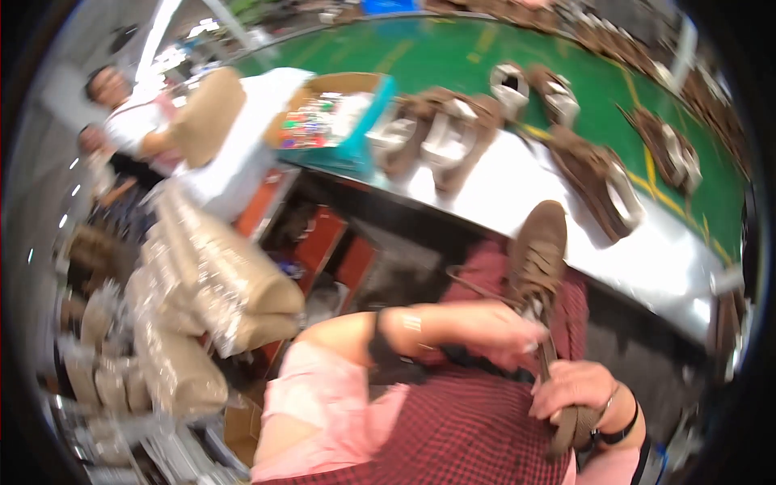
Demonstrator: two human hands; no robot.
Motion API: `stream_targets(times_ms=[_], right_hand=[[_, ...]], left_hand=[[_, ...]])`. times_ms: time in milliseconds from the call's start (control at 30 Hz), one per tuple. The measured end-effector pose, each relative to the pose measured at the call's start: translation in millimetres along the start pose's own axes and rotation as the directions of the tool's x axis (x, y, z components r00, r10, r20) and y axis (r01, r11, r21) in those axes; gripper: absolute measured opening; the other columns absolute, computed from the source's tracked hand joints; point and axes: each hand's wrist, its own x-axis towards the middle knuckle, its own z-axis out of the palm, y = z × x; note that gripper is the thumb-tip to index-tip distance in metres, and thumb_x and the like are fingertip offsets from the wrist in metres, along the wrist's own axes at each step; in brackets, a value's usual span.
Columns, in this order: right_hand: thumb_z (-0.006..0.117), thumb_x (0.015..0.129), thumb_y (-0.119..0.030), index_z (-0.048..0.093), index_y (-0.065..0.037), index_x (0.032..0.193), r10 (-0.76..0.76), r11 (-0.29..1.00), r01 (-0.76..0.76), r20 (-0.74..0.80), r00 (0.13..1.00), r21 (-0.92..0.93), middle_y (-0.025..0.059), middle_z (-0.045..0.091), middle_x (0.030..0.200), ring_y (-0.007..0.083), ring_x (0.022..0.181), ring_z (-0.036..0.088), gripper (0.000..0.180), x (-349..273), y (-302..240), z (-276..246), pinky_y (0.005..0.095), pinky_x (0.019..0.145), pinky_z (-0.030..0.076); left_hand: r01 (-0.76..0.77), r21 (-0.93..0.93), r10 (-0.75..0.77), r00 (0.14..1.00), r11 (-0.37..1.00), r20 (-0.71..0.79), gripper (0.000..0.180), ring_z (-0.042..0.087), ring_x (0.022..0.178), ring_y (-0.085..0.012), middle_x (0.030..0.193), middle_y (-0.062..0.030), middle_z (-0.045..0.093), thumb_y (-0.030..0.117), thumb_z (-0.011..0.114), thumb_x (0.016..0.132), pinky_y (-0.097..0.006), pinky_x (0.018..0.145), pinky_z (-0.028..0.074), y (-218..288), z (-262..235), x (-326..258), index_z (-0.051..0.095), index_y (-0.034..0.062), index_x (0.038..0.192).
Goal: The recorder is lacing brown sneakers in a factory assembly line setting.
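You are holding one brown lace-up shoe [540, 259] over your lap, toe pointing away from you and reaching over the near edge of the steel-fronted bench [647, 259]. Your left hand [493, 323] is lying across its lacing, fingers pinched together on a lace near the eyelets. Your right hand [575, 392] is gripping the heel end, fingers curled tight around it. About seven more brown shoes [440, 133] are sitting on the green belt [453, 52] beyond, blur preventing a firmer count. One box of small coloured items [335, 121] is resting at the bench's left end. Stacked tan wrapped bundles [218, 283] are crowding your left side; open room is remaining only between your knees and the bench edge. Another person [133, 113] is sitting far left.
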Motion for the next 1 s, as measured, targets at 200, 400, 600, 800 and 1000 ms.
stream_targets(times_ms=[200,400,600,800,1000], right_hand=[[0.069,0.071,-0.006,0.059,-0.003,0.102,0.112,0.944,-0.115,-0.028,0.993,-0.31,0.0162,0.051,0.121,0.0282,0.101,0.057,0.033,30.4,20.2,17.6,0.0363,0.087,0.047],[0.069,0.061,-0.014,0.051,-0.002,0.11,-0.035,0.725,-0.349,-0.538,0.842,-0.594,0.0203,0.049,0.12,0.0292,0.104,0.052,0.053,-4.4,51.2,-6.5,0.0373,0.091,0.039],[0.067,0.072,-0.016,0.063,-0.003,0.08,0.097,0.397,-0.122,-0.09,0.991,-0.91,0.0134,0.061,0.081,0.0259,0.073,0.059,0.016,20.8,66.3,12.6,0.0371,0.069,0.048],[0.065,0.054,-0.007,0.065,-0.01,0.082,-0.111,0.529,-0.089,-0.173,0.979,-0.844,0.0062,0.059,0.082,0.025,0.073,0.058,0.029,-8.6,48.7,22.2,0.0367,0.063,0.045],[0.064,0.065,-0.002,0.064,-0.006,0.084,-0.122,0.695,-0.03,-0.159,0.98,-0.718,0.0058,0.059,0.073,0.0239,0.071,0.06,0.019,15.9,45.8,25.6,0.0319,0.067,0.049]], left_hand=[[-0.573,-0.404,0.426,0.812,0.713,-0.399,0.032,0.056,0.055,-0.0154,0.063,-0.0092,0.061,0.026,0.052,0.09,-0.026,0.061,0.047,58.5,12.4,10.4,0.058,-0.0046,0.086],[-0.85,0.418,0.641,0.52,0.322,0.565,0.022,0.053,0.061,-0.0109,0.063,-0.0026,0.055,0.022,0.05,0.092,-0.027,0.054,0.042,40.1,38.5,-40.4,0.059,0.005,0.082],[-0.533,-0.063,0.456,0.773,0.844,-0.441,0.019,0.044,0.043,-0.0085,0.057,0.0006,0.05,0.025,0.058,0.087,-0.023,0.039,0.035,43.5,3.6,8.2,0.061,0.0058,0.088],[0.094,-0.414,-0.101,0.995,0.905,0.005,0.042,0.031,0.04,-0.005,0.054,0.0056,0.04,0.046,0.044,0.093,-0.022,0.036,0.023,-36.8,-14.1,28.4,0.057,0.0054,0.089],[-0.14,0.326,0.186,0.976,0.935,-0.115,0.047,0.047,0.044,-0.0162,0.054,-0.0051,0.052,0.047,0.052,0.084,-0.031,0.042,0.037,-53.6,-20.6,72.1,0.062,0.0019,0.073]])
